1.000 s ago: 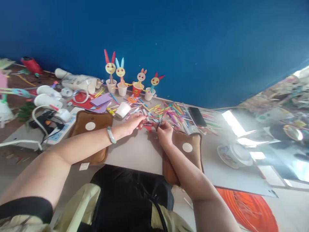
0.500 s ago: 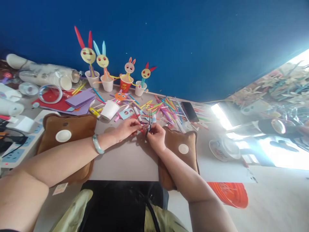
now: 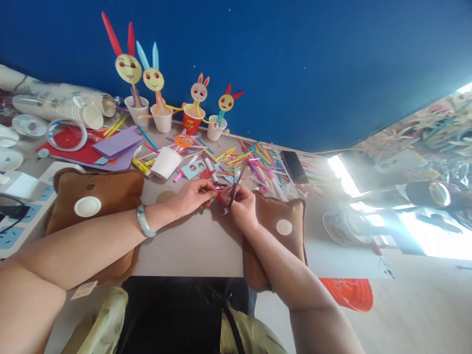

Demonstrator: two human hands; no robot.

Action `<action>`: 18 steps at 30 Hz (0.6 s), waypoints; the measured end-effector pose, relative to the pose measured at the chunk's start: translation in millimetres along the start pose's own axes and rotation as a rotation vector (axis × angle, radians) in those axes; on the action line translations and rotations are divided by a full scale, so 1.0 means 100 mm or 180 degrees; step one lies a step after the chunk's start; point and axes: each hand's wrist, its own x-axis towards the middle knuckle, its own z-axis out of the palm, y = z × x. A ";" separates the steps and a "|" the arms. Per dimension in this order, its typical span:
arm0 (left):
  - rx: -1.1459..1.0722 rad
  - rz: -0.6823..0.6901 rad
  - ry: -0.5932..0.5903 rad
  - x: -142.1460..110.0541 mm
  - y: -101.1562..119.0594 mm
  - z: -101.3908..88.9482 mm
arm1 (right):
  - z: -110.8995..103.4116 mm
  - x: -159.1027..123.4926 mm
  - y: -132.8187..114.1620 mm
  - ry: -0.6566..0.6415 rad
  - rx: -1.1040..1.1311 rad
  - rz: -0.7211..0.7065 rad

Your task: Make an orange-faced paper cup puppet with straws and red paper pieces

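My right hand (image 3: 245, 205) is closed around a pair of scissors (image 3: 233, 189), whose blades point up and away from me. Close beside it, my left hand (image 3: 195, 196) pinches a small red piece (image 3: 220, 194), probably paper, that lies between the two hands. The fingers cover most of that piece, so its shape is hard to make out. A jade-coloured bangle (image 3: 145, 221) circles my left wrist. Just beyond the hands lie a light blue card with round eye shapes (image 3: 192, 168) and a white paper cup (image 3: 166, 162) on its side.
Brown cushions (image 3: 94, 188) (image 3: 293, 216) lie under both forearms. Along the blue wall stand paper-cup rabbit figures (image 3: 161, 120). Coloured sticks (image 3: 258, 164), a phone (image 3: 294, 166), purple paper (image 3: 118, 143), a tape roll (image 3: 51, 137) and a power strip (image 3: 44, 196) surround the work area.
The scissors have tilted, their tips now leaning further right. Both hands stay close together around the red piece. The camera view has shifted slightly.
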 end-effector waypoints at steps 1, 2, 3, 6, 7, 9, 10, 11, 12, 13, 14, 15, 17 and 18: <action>-0.0007 -0.0020 0.0021 0.00 0.00 0.01 | 0.00 0.00 0.00 -0.0016 0.0005 -0.0004; -0.0031 -0.0042 0.0034 -0.01 0.00 0.01 | 0.00 0.00 0.00 -0.0023 0.0007 -0.0011; -0.0075 -0.0061 0.0035 -0.01 0.01 0.02 | 0.00 0.00 0.00 -0.0030 0.0008 -0.0018; -0.0249 -0.0093 -0.0058 -0.01 0.01 0.03 | -0.01 -0.01 0.00 -0.0067 0.0049 -0.0042; -0.0282 -0.0104 -0.0103 -0.01 0.02 0.04 | -0.01 -0.01 0.00 -0.0077 0.0070 -0.0045; -0.0276 -0.0149 -0.0168 -0.01 0.02 0.04 | -0.01 -0.02 -0.01 -0.0092 0.0074 -0.0031; -0.0246 -0.0169 -0.0170 -0.01 0.03 0.03 | 0.00 -0.02 -0.01 -0.0095 0.0051 -0.0011; -0.0211 -0.0181 -0.0155 -0.01 0.04 0.03 | 0.00 -0.02 -0.01 -0.0092 0.0017 0.0012; -0.0182 -0.0182 -0.0130 -0.02 0.05 0.02 | -0.01 -0.03 -0.01 -0.0077 -0.0017 0.0025; -0.0160 -0.0169 -0.0111 -0.02 0.06 0.01 | -0.01 -0.03 -0.02 -0.0050 -0.0051 0.0021; -0.0151 -0.0143 -0.0080 -0.03 0.08 0.00 | -0.02 -0.03 -0.03 -0.0015 -0.0085 -0.0005; -0.0143 -0.0114 -0.0049 -0.03 0.10 -0.02 | -0.04 -0.03 -0.05 0.0014 -0.0131 -0.0049; -0.0141 -0.0042 0.0061 -0.04 0.16 -0.07 | -0.08 -0.02 -0.09 0.0016 -0.0330 -0.0156; -0.0154 0.0000 0.0142 -0.04 0.19 -0.09 | -0.11 -0.01 -0.12 -0.0018 -0.0510 -0.0202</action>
